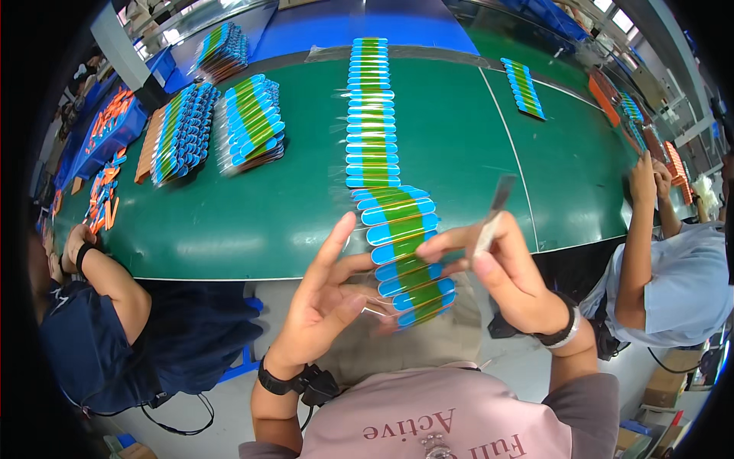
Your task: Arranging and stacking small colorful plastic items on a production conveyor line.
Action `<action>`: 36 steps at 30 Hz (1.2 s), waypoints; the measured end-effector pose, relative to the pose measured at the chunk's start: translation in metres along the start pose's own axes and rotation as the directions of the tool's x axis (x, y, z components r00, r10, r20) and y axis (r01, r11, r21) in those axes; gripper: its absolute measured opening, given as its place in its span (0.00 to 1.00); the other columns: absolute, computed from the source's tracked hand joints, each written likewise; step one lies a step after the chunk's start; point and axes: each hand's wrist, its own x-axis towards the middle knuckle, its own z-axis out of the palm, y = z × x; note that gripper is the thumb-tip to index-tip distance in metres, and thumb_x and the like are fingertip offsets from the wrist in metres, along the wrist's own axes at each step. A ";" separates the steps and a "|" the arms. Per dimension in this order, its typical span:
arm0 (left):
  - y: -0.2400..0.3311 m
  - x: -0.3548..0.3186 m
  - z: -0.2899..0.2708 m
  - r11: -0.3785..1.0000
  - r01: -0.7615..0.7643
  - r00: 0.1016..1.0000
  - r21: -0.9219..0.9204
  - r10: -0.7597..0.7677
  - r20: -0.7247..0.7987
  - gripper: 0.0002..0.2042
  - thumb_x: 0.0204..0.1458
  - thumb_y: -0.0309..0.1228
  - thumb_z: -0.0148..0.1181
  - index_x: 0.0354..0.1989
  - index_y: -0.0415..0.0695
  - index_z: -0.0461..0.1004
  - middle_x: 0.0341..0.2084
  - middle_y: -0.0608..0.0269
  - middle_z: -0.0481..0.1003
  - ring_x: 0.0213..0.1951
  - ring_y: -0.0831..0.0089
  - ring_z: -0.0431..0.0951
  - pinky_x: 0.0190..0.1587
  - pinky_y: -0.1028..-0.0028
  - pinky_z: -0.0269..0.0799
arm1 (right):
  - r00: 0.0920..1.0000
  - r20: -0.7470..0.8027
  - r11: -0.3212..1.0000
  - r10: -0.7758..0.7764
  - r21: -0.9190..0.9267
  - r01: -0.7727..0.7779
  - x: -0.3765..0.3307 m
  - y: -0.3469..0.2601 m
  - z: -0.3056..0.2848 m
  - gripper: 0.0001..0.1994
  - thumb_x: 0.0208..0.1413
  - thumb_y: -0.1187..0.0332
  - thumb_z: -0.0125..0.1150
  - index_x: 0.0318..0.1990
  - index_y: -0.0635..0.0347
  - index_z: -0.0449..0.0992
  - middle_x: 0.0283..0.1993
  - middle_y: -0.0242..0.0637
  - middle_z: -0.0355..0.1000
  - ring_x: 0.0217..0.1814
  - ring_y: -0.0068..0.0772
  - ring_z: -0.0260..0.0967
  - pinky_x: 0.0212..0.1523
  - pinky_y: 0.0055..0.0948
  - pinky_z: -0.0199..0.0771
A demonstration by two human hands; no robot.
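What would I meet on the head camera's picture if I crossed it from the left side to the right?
Blue bin → wider blue-and-green stack → narrower blue-and-green stack → long blue-and-green strip → short blue-and-green strip → right-hand co-worker's hand.

Factory workshop: long green worktable (229, 229), blue parts bin (121, 141), stacked strip packs (252, 122), 2 co-workers (680, 279) alongside.
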 end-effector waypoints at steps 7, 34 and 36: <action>0.006 -0.002 -0.007 0.963 0.126 0.992 -0.237 -0.122 0.029 0.40 0.64 0.30 0.51 0.76 0.48 0.29 0.64 0.40 0.61 0.53 0.55 0.77 0.54 0.57 0.75 | 0.977 0.211 0.977 0.029 0.199 -0.071 0.005 0.007 -0.005 0.13 0.72 0.64 0.41 0.55 0.63 0.58 0.46 0.45 0.76 0.53 0.30 0.72 0.53 0.30 0.69; 0.027 0.012 0.011 0.810 0.117 0.990 0.574 -0.052 -0.129 0.52 0.41 0.11 0.65 0.75 0.53 0.43 0.66 0.50 0.63 0.39 0.72 0.83 0.43 0.73 0.81 | 0.751 0.578 0.157 -0.319 -0.749 0.643 0.008 -0.010 -0.025 0.17 0.40 0.73 0.61 0.42 0.59 0.80 0.25 0.27 0.51 0.26 0.23 0.55 0.25 0.24 0.55; 0.031 0.013 0.015 0.797 0.151 0.986 0.585 -0.080 -0.145 0.52 0.42 0.12 0.66 0.75 0.54 0.43 0.67 0.49 0.62 0.38 0.72 0.83 0.41 0.74 0.81 | 0.753 0.582 0.165 -0.308 -0.747 0.644 0.009 -0.012 -0.025 0.17 0.40 0.73 0.62 0.42 0.60 0.80 0.26 0.27 0.52 0.27 0.23 0.55 0.25 0.24 0.55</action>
